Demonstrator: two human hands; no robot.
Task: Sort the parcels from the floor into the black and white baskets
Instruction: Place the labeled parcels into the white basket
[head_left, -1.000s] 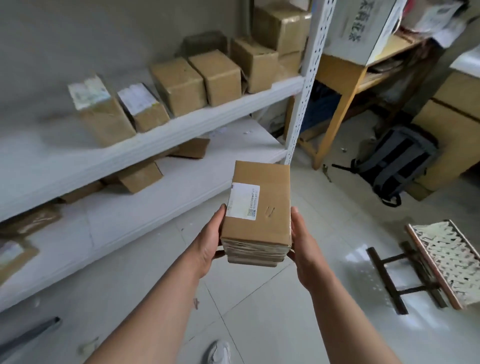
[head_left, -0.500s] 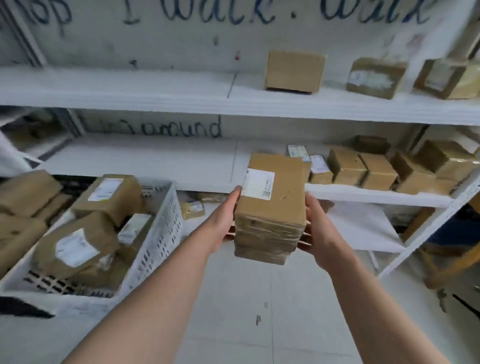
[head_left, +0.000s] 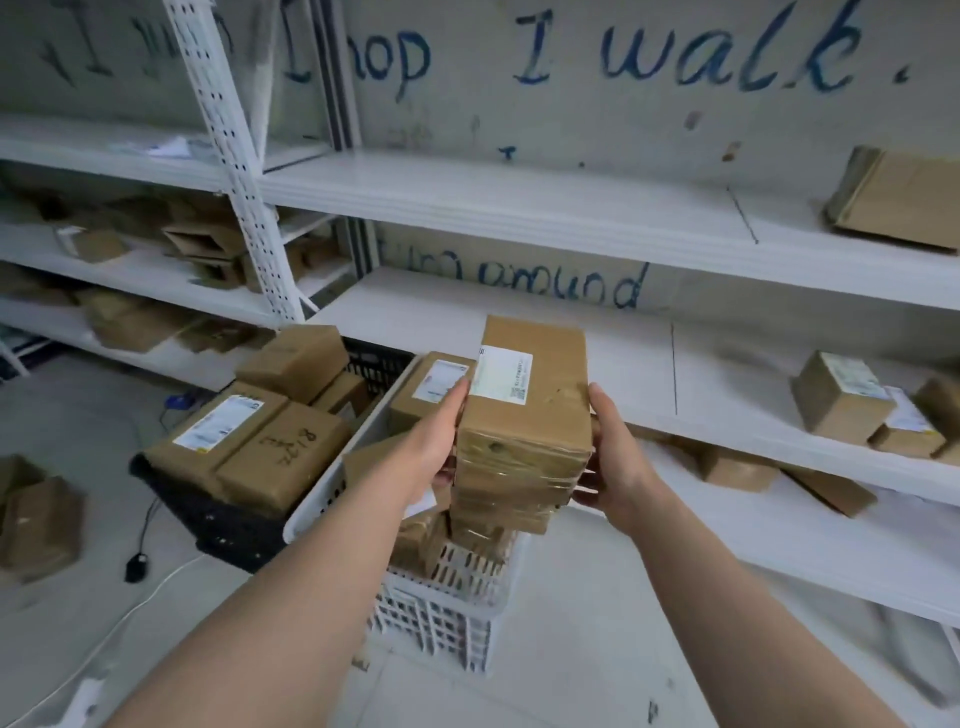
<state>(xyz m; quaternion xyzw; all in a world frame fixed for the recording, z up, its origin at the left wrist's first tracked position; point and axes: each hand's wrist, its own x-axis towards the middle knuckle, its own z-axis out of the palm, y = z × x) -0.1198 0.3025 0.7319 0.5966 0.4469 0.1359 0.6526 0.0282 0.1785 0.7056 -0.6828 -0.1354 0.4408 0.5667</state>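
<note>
I hold a brown cardboard parcel (head_left: 530, 410) with a white label at chest height. My left hand (head_left: 441, 441) grips its left side and my right hand (head_left: 613, 457) grips its right side. The parcel hangs above the white basket (head_left: 447, 613), which stands on the floor with several parcels inside. Left of it, the black basket (head_left: 223, 525) is heaped with brown parcels. Part of the white basket is hidden behind my left arm and the held parcel.
White metal shelves (head_left: 519, 213) run along the wall behind the baskets, with loose boxes (head_left: 841, 400) at the right and more on the left shelves. Brown parcels (head_left: 36, 519) lie on the floor at far left. A white cable and a black plug (head_left: 136, 564) cross the floor.
My view has swung left. The baskets have moved from the left edge toward the middle, and the held parcel now hangs over the white basket. Both hands keep their grip.
</note>
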